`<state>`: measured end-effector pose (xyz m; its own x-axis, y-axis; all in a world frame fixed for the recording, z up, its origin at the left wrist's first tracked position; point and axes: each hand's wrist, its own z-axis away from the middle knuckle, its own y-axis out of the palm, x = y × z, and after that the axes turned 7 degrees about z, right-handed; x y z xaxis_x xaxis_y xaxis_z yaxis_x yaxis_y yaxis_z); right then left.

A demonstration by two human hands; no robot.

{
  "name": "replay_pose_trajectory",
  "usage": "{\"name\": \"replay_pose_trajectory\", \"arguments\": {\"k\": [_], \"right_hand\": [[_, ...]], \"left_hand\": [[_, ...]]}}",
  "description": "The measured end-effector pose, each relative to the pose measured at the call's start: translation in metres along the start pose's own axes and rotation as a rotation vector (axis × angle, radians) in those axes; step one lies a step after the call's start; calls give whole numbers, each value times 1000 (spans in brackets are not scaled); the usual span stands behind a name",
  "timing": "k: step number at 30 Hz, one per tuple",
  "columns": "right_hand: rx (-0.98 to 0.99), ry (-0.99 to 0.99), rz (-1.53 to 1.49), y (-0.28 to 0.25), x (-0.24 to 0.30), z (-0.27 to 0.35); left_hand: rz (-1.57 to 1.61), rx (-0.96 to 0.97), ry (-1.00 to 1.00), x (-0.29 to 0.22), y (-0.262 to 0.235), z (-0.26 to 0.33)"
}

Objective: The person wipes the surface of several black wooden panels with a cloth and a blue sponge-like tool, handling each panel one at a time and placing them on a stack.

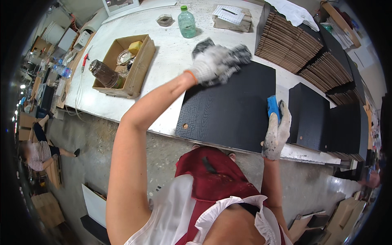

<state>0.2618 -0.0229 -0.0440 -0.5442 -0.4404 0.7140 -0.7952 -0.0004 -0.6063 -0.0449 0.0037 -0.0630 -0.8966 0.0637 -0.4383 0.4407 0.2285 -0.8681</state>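
A flat black panel (232, 112) with a small round hole near one corner lies on the white worktable (167, 53) in front of me. My left hand (210, 63), in a white knit glove, is closed on a grey and black rag (237, 55) at the panel's far edge; both are smeared by motion. At the right edge of the panel is my right hand (277, 132), in a stained white glove. Its fingers are closed around a small blue block (272, 107), whose exact kind I cannot make out.
A cardboard box (141, 67) with a brown jar (104, 73) stands at the left. Behind the panel are a green-capped bottle (187, 23) and a paper-topped block (232, 18). Stacked black boards (308, 114) line the right. A person (38, 153) sits far left.
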Motion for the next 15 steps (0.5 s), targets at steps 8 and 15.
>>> {"name": "replay_pose_trajectory", "arguments": {"k": [8,15], "right_hand": [[-290,-3,-132,-2,-18,8],[-216,48,-111,-6,-6,8]], "left_hand": [[574,409,657,-137,16,124],[24,-29,215,-9,-28,66]]}}
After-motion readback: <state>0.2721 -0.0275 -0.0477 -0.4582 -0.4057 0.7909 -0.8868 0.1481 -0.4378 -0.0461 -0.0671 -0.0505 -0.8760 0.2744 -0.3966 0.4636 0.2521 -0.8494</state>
